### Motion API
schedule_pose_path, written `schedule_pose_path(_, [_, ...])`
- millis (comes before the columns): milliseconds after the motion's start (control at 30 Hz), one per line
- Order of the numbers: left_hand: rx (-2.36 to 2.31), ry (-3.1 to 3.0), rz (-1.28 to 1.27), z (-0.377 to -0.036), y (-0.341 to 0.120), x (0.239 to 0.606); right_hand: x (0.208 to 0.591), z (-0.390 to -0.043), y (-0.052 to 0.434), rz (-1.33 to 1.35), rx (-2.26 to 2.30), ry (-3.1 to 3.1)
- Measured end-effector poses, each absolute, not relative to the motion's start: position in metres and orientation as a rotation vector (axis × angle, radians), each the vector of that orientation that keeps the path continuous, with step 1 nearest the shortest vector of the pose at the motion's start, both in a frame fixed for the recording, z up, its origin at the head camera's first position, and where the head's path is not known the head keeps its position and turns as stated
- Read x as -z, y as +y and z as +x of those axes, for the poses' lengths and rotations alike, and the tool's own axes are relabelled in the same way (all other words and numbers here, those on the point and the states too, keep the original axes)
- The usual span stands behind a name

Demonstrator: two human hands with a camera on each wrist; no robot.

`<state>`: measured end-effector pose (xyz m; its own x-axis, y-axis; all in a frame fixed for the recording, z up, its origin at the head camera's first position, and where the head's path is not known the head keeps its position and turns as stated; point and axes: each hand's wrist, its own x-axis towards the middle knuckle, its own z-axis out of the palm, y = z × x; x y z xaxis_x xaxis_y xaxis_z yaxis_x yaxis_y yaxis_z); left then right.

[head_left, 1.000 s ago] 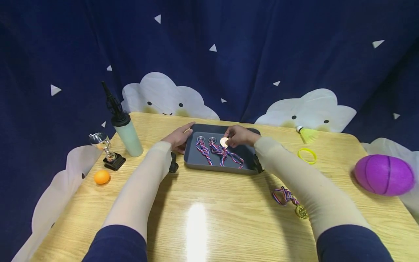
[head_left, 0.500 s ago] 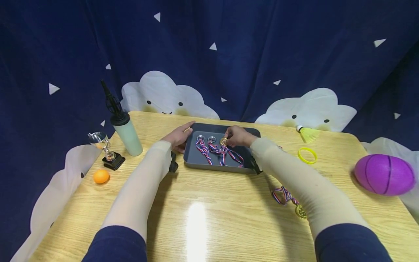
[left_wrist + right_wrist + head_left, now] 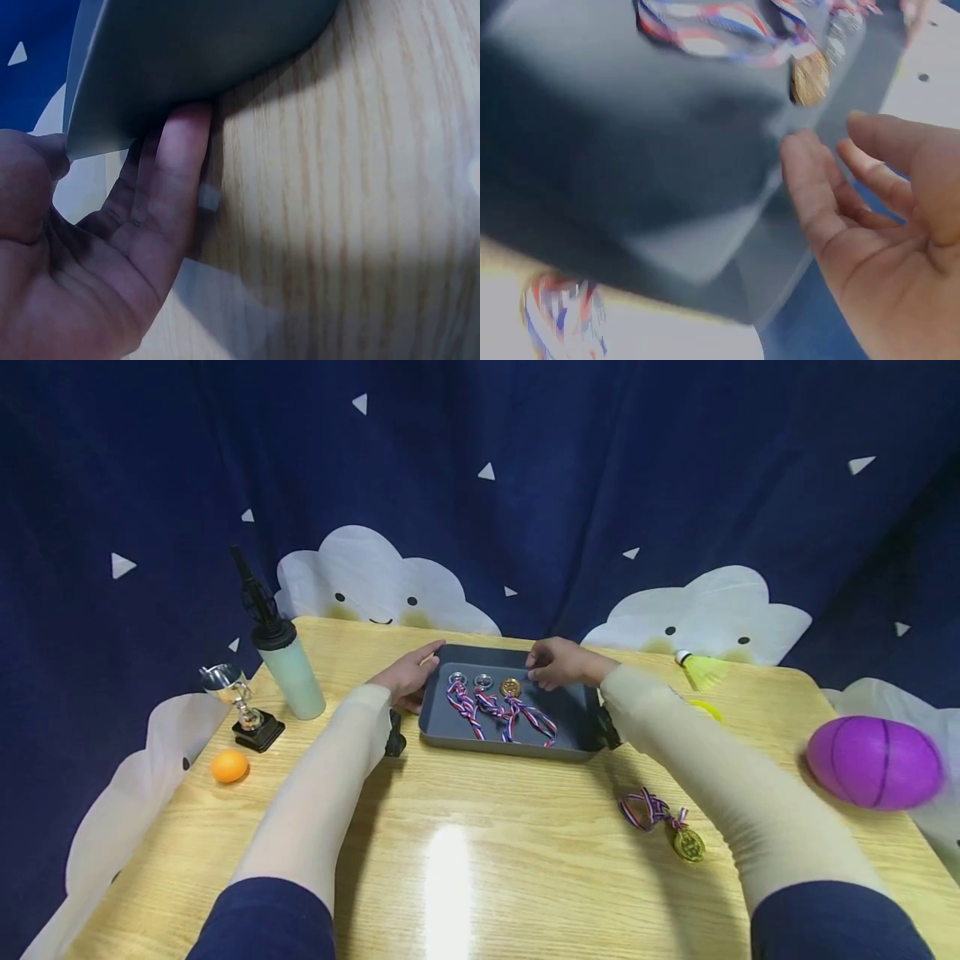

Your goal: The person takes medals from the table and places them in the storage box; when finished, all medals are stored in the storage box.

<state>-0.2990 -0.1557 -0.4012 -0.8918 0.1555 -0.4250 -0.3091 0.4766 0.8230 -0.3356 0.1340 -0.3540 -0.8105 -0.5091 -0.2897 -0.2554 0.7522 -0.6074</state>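
Note:
A dark grey tray [image 3: 573, 714] lies on the wooden table. My left hand [image 3: 405, 678] grips its left side; the left wrist view has the thumb at the rim and fingers [image 3: 184, 146] under the wall. Inside, side by side, are two silver medals, the left one [image 3: 457, 679] and the middle one [image 3: 483, 682], and a gold medal [image 3: 511, 687], their red, white and blue ribbons trailing toward the front. Just right of the gold medal hovers my right hand [image 3: 558, 662]. It holds nothing; in the right wrist view its fingers [image 3: 810, 180] are apart from the medal, slightly bent.
Another gold medal [image 3: 688, 844] with ribbon lies at front right. Beyond the right sleeve are a yellow wristband [image 3: 707, 710], a shuttlecock [image 3: 701, 670] and a purple ball [image 3: 875, 763]. To the left stand a trophy [image 3: 255, 727], a pump [image 3: 292, 677] and an orange ball [image 3: 229, 766].
My right hand has let go of the gold medal in the tray and drawn back to the right. The medal lies flat beside the silver ones. My left hand keeps its place.

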Motion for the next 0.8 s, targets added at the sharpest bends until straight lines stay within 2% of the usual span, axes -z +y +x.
schedule_pose_path(300, [-1.37,2.294,-0.141,-0.303,-0.159,0.404,0.331,-0.322,0.218,-0.652,0.807,2.633])
schedule_pose_path(500, [-1.348,2.305,-0.135,-0.301,-0.161,0.402,0.354,-0.311,0.262,-0.644,0.764,2.723])
schedule_pose_path(800, [-1.349,2.306,-0.132,-0.302,-0.157,0.404,0.392,-0.304,0.282,-0.745,0.749,2.68])
